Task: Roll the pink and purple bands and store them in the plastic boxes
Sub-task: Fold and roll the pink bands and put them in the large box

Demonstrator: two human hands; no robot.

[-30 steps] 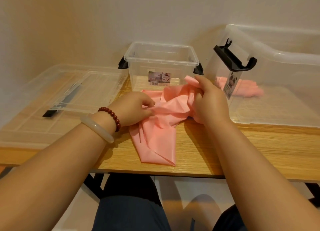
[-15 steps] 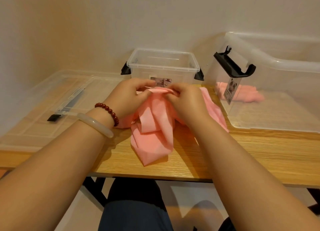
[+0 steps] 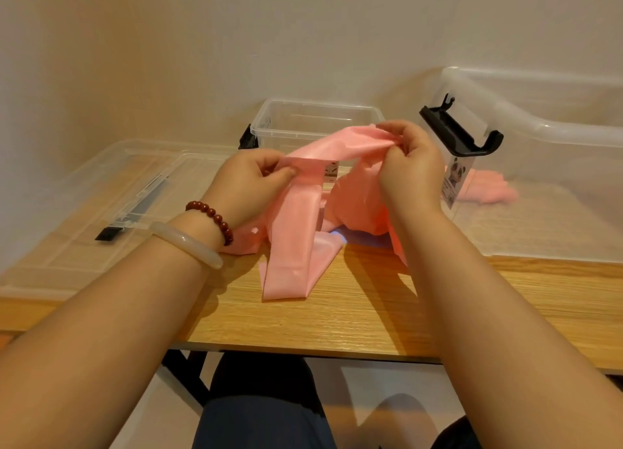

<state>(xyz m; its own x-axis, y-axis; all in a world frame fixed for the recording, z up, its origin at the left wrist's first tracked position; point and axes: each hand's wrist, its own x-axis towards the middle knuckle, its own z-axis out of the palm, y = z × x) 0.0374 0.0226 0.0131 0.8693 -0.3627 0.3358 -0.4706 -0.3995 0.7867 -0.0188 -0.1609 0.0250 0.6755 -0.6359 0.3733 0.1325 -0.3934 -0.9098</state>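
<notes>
The task looks early. The pink band [image 3: 293,243] is not rolled: it is a loose, creased strip. The 2 hands are apart, each clamped on it. The left hand [image 3: 249,185] pinches it between thumb and fingers, and the right hand [image 3: 409,172] grips a bunched part a little higher, so a short span is lifted between them. The rest drops in folds onto the bench [image 3: 337,313], one folded end lying toward the near edge. My guess is the person is finding an end and flattening the strip before rolling. A bluish patch under the folds may be the purple band, but I cannot tell. So rolling and storing are left for this band, and probably for the purple one.

Of the containers, the small clear box [image 3: 269,128] behind the hands looks empty, lid off. The large clear box [image 3: 556,135] at right holds a pink bundle [image 3: 488,192] on its floor; whether that is a rolled band is unclear. A clear lid [image 3: 84,195] lies flat on the bench at left
</notes>
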